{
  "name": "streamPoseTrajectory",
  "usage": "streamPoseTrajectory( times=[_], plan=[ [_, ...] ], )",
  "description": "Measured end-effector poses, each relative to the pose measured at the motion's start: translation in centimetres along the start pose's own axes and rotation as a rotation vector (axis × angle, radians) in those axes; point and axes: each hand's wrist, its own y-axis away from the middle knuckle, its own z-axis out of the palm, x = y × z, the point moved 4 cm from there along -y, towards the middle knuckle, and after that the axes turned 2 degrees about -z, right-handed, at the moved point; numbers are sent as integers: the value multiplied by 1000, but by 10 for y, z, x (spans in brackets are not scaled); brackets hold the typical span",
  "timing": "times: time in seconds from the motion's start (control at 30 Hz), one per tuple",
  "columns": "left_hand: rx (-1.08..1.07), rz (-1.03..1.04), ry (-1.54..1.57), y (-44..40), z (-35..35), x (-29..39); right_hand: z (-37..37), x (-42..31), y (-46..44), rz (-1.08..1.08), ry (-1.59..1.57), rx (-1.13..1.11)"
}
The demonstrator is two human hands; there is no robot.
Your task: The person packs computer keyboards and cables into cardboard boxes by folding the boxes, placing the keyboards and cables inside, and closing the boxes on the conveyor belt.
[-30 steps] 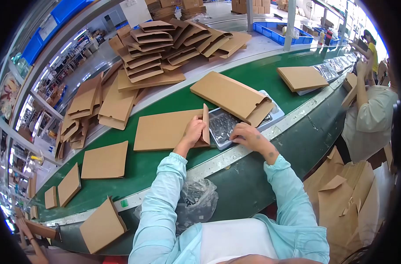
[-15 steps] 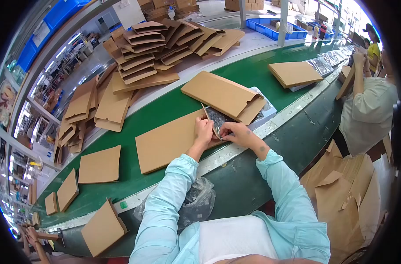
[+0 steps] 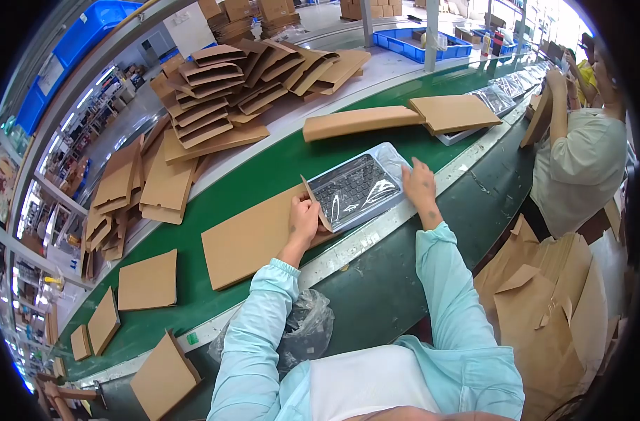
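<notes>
A dark keyboard [image 3: 355, 186] under clear plastic lies in a pale tray [image 3: 396, 160] on the green belt. The tray's left end meets the mouth of a flat brown cardboard box [image 3: 250, 242]. My left hand [image 3: 304, 223] is closed on the raised flap [image 3: 313, 200] at that mouth, thumb and fingers pinching it. At the tray's right end rests my right hand [image 3: 421, 186], fingers extended against the end and nothing gripped. How far the tray reaches into the box is hidden by the flap and my left hand.
Another carton [image 3: 362, 122] lies behind the tray, beside a flat carton [image 3: 457, 114]. Piled cardboard sleeves [image 3: 215, 91] stand on the far ledge. More cartons [image 3: 148, 281] sit at left. A crumpled plastic bag [image 3: 306, 330] is near my body. A co-worker [image 3: 580, 161] stands at right.
The carton that covered much of the keyboard now lies farther back, exposing the keyboard. My right hand has moved from the flap to the tray's right end. My left hand stays at the flap.
</notes>
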Motion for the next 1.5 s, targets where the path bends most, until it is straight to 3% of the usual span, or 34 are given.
streamPoseTrajectory(
  times=[0.13,0.23,0.27,0.33,0.37,0.4,0.47,0.53,0.6,0.63,0.67,0.73,0.77,0.8,0.87,0.97,1.07,1.1,1.23,1.33,1.5],
  plan=[
    [-39,-11,19,3,-7,1,14,4,9,63,-176,-97],
    [-16,17,7,6,-5,18,22,-46,33,12,-363,-183],
    [3,53,16,5,-6,20,14,-80,47,41,-373,-318],
    [40,121,29,2,-9,23,15,-133,82,-69,-672,-376],
    [32,121,-2,6,-13,35,23,-149,99,-286,-591,-376],
    [13,111,6,16,-16,51,6,-174,109,-333,-704,-560],
    [47,114,86,19,-39,60,7,-193,117,-231,-930,-653],
    [42,83,166,30,-60,79,4,-202,117,-274,-977,-618],
    [-13,82,149,53,-79,110,-27,-220,120,-296,-979,-718],
    [13,101,214,56,-89,116,-36,-224,122,-408,-900,-643],
    [36,123,285,61,-98,122,-49,-230,123,-412,-1014,-712],
    [-290,170,109,87,-135,171,-74,-240,123,-415,-1239,-838],
    [-291,162,4,93,-157,190,-72,-237,126,-262,-1263,-898],
    [-290,155,-104,99,-178,209,-69,-235,131,-396,-1108,-916],
    [-305,171,-617,119,-213,256,-50,-228,152,-647,-791,-941],
    [-253,262,-765,147,-234,288,-36,-236,200,-762,-637,-1279],
    [-75,467,-992,159,-235,294,-37,-248,217,-892,-310,-1270],
    [13,354,-1278,166,-231,294,-32,-250,219,-861,-256,-1324],
    [56,583,-1202,170,-226,276,-40,-265,228,-916,-371,-1284],
    [79,452,-1286,184,-211,275,-35,-264,238,-898,-365,-1293],
    [20,498,-1226,180,-220,274,-34,-257,221,-850,-476,-1444]
  ],
)
